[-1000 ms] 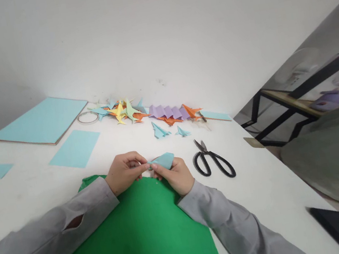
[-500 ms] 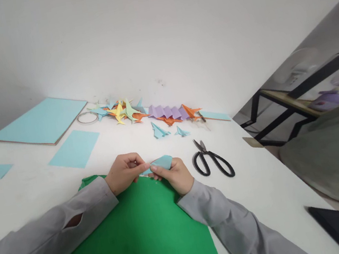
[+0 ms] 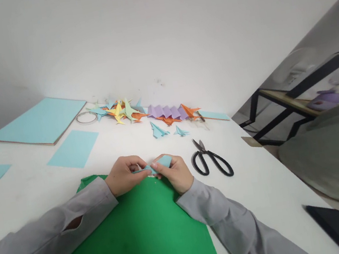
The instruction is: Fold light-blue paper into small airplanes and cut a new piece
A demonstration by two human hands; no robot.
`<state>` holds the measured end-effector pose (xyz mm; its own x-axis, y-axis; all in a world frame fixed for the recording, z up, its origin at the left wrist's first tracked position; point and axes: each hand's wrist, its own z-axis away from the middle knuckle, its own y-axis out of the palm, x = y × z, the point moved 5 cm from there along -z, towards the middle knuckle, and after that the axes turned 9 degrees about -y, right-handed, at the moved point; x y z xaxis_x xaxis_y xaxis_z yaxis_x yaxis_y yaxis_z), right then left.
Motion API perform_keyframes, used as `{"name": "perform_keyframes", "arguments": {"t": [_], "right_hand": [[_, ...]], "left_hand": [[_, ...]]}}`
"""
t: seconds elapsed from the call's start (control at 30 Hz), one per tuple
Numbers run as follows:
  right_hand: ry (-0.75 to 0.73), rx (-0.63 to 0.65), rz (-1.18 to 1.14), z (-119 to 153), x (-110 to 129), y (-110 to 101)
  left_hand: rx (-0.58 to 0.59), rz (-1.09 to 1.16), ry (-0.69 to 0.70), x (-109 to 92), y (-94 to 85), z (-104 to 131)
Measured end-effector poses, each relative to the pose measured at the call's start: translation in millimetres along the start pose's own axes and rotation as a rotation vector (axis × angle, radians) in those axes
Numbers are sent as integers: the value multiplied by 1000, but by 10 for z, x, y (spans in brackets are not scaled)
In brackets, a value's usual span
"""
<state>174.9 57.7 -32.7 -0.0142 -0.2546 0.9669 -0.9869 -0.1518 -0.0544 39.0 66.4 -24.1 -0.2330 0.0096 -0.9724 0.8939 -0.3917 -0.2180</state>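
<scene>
Where a second ago our blue paper (image 3: 162, 163) stood raised, we now press it flatter near the counter's front edge, left hand (image 3: 125, 176) and right hand (image 3: 174, 173) both pinching it over the green sheet (image 3: 126, 238).

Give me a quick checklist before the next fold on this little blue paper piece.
1. Both hands on the blue paper piece: ok, left hand and right hand pinch it between them.
2. Piece over the green sheet: ok, at its far edge.
3. Crease lined up: cannot tell, fingers hide it.
4. Scissors away from the hands: ok, lying right of the right hand.
5. Spare blue sheet on the table: ok, far left.
</scene>
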Motion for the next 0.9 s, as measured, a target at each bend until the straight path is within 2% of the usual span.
{"name": "perform_keyframes", "arguments": {"t": [0.23, 0.43, 0.63, 0.9], "right_hand": [[-21, 25, 10, 3, 31, 8], [-28, 43, -5, 3, 40, 15], [-17, 62, -43, 2, 27, 16], [10, 81, -83, 6, -8, 31]], "left_hand": [[-47, -32, 134, -83, -29, 16], [-29, -31, 165, -58, -35, 6], [22, 5, 163, -37, -23, -8], [42, 29, 95, -14, -7, -6]]}}
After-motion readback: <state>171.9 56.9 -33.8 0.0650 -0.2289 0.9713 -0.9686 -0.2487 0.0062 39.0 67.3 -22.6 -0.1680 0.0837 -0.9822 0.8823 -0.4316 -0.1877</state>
